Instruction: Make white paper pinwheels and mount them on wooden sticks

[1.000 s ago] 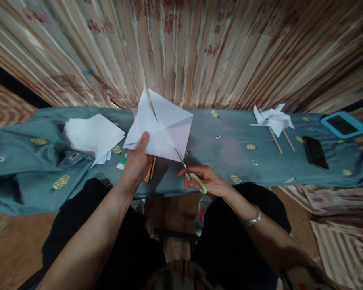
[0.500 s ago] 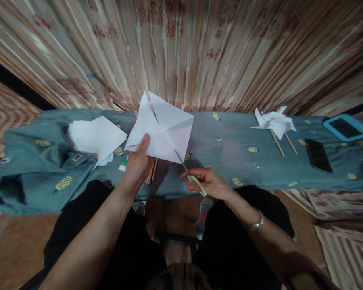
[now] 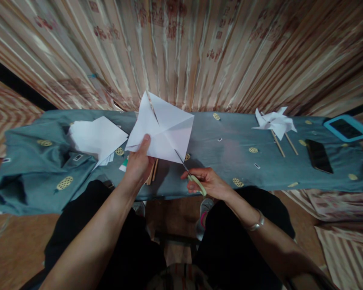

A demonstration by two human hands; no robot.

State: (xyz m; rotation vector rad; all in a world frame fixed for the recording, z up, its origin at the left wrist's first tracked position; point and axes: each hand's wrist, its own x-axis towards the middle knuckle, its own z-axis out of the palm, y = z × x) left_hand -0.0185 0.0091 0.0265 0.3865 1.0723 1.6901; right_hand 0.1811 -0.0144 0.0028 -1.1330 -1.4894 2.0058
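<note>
My left hand (image 3: 139,162) pinches a white square sheet of paper (image 3: 169,121) near its left corner, thumb on top, and holds it above the cloth. A slit runs from the sheet's top corner toward the centre, and fold lines cross it. In my right hand (image 3: 207,182) is a pair of scissors (image 3: 196,183) with pale green handles. Their blades lie at the lower right corner of the sheet, pointing toward its middle. Several wooden sticks (image 3: 153,173) lie partly hidden behind my left hand.
A pile of white paper sheets (image 3: 97,137) rests at the left. To the right are white paper pinwheels (image 3: 276,122) on wooden sticks, a dark phone (image 3: 319,156) and a blue-framed tablet (image 3: 347,127). Blue-green cloth (image 3: 230,161) covers the narrow table; a striped curtain (image 3: 181,52) hangs behind.
Almost nothing differs. Both hands, the sheet and the scissors stay in practically the same place, and the whole view has shifted very slightly.
</note>
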